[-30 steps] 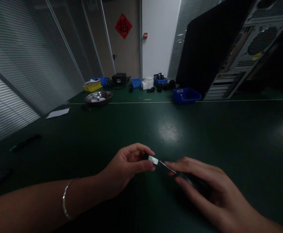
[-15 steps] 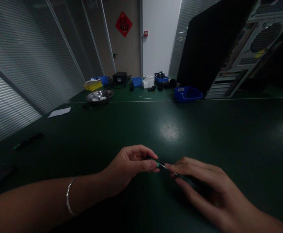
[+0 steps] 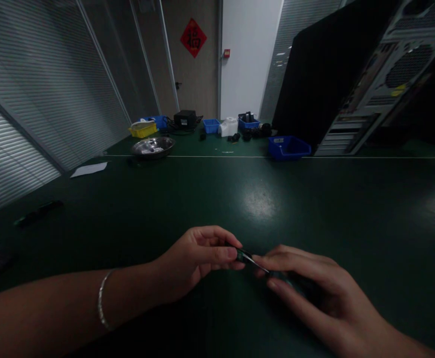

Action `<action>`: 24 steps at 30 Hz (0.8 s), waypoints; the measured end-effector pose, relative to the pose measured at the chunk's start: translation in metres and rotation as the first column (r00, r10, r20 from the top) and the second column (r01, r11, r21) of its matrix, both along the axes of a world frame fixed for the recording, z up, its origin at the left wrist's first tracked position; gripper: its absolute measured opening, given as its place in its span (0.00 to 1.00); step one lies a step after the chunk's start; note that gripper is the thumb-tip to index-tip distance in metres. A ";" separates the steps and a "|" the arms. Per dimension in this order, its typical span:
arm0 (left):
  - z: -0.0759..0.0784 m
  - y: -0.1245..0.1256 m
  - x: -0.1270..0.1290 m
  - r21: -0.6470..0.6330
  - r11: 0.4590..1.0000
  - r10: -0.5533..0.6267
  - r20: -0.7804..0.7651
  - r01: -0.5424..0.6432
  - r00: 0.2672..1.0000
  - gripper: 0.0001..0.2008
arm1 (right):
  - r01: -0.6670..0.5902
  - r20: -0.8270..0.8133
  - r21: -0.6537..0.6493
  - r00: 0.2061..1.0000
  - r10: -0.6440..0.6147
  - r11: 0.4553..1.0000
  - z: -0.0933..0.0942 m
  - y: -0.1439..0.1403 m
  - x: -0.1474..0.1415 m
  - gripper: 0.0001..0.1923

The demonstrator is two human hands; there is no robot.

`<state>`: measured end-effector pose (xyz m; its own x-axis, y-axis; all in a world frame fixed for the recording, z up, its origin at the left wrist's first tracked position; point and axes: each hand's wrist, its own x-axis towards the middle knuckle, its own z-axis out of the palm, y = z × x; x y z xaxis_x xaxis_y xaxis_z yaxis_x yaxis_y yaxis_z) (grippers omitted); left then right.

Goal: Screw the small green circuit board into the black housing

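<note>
My left hand (image 3: 202, 254) pinches a small dark part with a green area (image 3: 242, 255) between thumb and fingers. Most of that part is covered by the fingers. In my right hand (image 3: 325, 288) lies a screwdriver (image 3: 260, 266), its thin metal shaft pointing left and its dark handle largely hidden under the palm. The tip of the shaft meets the right end of the small part; the exact contact is too small to make out.
A steel bowl (image 3: 153, 147) and a blue bin (image 3: 289, 147) stand farther back on the green table (image 3: 165, 199). Behind the bin rises a large black computer case (image 3: 325, 74). A dark object (image 3: 40, 213) and white paper (image 3: 89, 169) lie at left.
The screwdriver's shaft shows more clearly between the hands, and the small part appears slightly turned. Both hands stay nearly in place; the whole view has shifted a little.
</note>
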<state>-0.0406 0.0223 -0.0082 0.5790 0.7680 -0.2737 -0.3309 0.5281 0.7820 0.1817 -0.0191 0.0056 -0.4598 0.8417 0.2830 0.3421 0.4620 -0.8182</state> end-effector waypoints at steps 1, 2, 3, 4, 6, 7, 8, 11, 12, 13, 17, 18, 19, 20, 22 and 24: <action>0.000 0.000 0.000 0.016 1.000 0.000 -0.007 0.001 1.000 0.07 | -0.004 0.009 -0.014 1.000 0.004 1.000 0.001 0.000 0.000 0.17; 0.001 0.001 0.000 0.039 0.999 -0.001 -0.021 0.002 1.000 0.09 | -0.005 0.019 -0.030 1.000 0.006 1.000 0.002 0.001 0.000 0.17; 0.002 0.001 -0.001 0.072 0.997 0.001 -0.044 0.002 0.999 0.10 | -0.003 0.027 -0.042 1.000 0.004 0.999 0.003 0.001 0.001 0.16; 0.003 0.002 -0.001 0.116 0.993 -0.001 -0.074 0.010 0.997 0.10 | 0.007 0.035 -0.051 0.999 -0.005 0.999 0.003 0.002 0.002 0.15; 0.006 0.002 -0.002 0.207 0.977 -0.024 -0.162 0.058 0.986 0.10 | 0.045 0.034 -0.051 0.998 -0.043 0.998 0.003 0.002 0.003 0.14; 0.008 0.002 -0.002 0.245 0.964 -0.045 -0.215 0.098 0.976 0.09 | 0.071 0.030 -0.048 0.997 -0.069 0.996 0.003 0.002 0.004 0.13; 0.010 0.002 -0.002 0.273 0.951 -0.070 -0.269 0.145 0.961 0.09 | 0.093 0.027 -0.049 0.995 -0.092 0.994 0.003 0.002 0.005 0.13; 0.014 0.001 -0.003 0.372 0.881 -0.101 -0.458 0.294 0.883 0.10 | 0.118 0.022 -0.061 0.993 -0.117 0.991 0.001 0.004 0.007 0.13; 0.014 0.002 -0.004 0.443 0.829 -0.070 -0.524 0.342 0.849 0.10 | 0.115 0.023 -0.068 0.993 -0.114 0.991 0.001 0.004 0.007 0.13; 0.015 0.002 -0.004 0.521 0.757 -0.021 -0.584 0.394 0.812 0.10 | 0.110 0.022 -0.071 0.994 -0.108 0.991 0.001 0.005 0.007 0.13; 0.011 0.004 -0.007 0.669 0.471 0.151 -0.703 0.575 0.695 0.13 | 0.097 0.035 -0.083 0.995 -0.094 0.992 0.003 0.007 0.003 0.13; 0.010 0.005 -0.007 0.667 0.445 0.167 -0.717 0.598 0.676 0.13 | 0.094 0.047 -0.086 0.995 -0.090 0.992 0.003 0.007 0.003 0.14; 0.009 0.005 -0.008 0.664 0.432 0.183 -0.727 0.610 0.661 0.14 | 0.088 0.060 -0.088 0.995 -0.083 0.992 0.003 0.008 0.002 0.14; 0.008 0.005 -0.009 0.664 0.427 0.202 -0.731 0.614 0.651 0.14 | 0.083 0.075 -0.089 0.994 -0.077 0.993 0.003 0.008 0.002 0.14; 0.008 0.004 -0.009 0.671 0.428 0.240 -0.731 0.606 0.639 0.15 | 0.069 0.105 -0.084 0.993 -0.061 0.994 0.001 0.009 0.002 0.13; 0.009 0.003 -0.009 0.673 0.431 0.259 -0.731 0.602 0.632 0.17 | 0.052 0.133 -0.094 0.990 -0.040 0.994 0.000 0.009 0.001 0.12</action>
<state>-0.0497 0.0257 0.0011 0.6940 0.7173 0.0619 0.4911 -0.5345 0.6879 0.1827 -0.0102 0.0057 -0.4476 0.8833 0.1393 0.4681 0.3642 -0.8051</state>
